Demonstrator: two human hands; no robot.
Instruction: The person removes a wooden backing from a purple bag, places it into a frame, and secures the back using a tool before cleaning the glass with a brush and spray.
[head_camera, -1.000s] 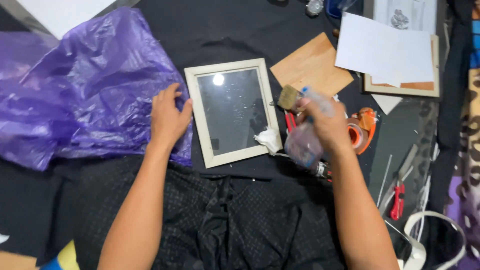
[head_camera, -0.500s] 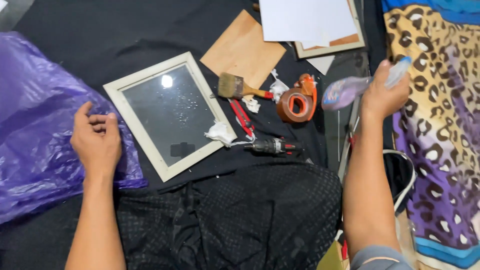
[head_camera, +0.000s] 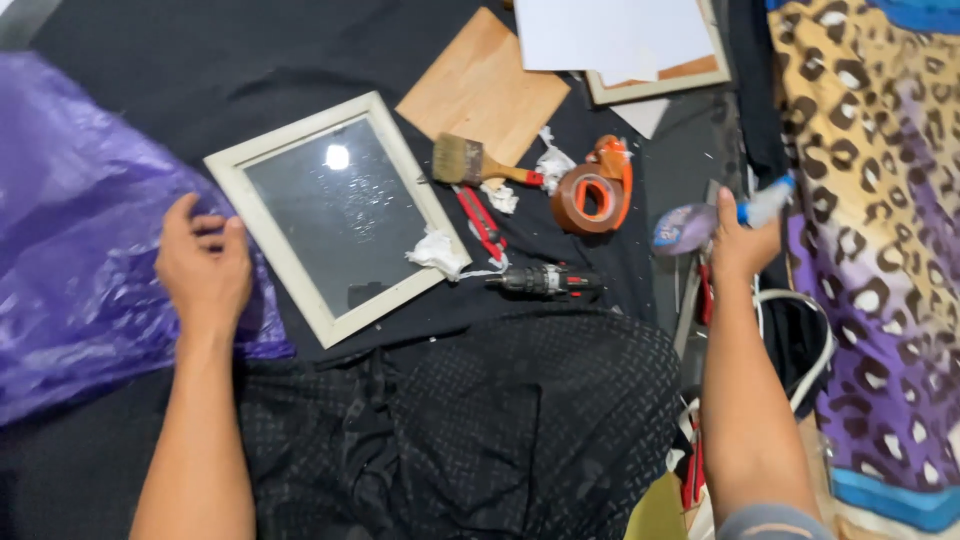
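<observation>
Resting flat on the purple plastic sheet (head_camera: 70, 250) beside the white-framed glass panel (head_camera: 335, 215), the left hand (head_camera: 205, 270) holds nothing, while the right hand (head_camera: 740, 245), clamped on a blurred spray bottle (head_camera: 715, 220), risks dropping it onto nearby tools.

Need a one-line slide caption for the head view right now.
Left hand rests beside white picture frame; right hand holds spray bottle.
</observation>
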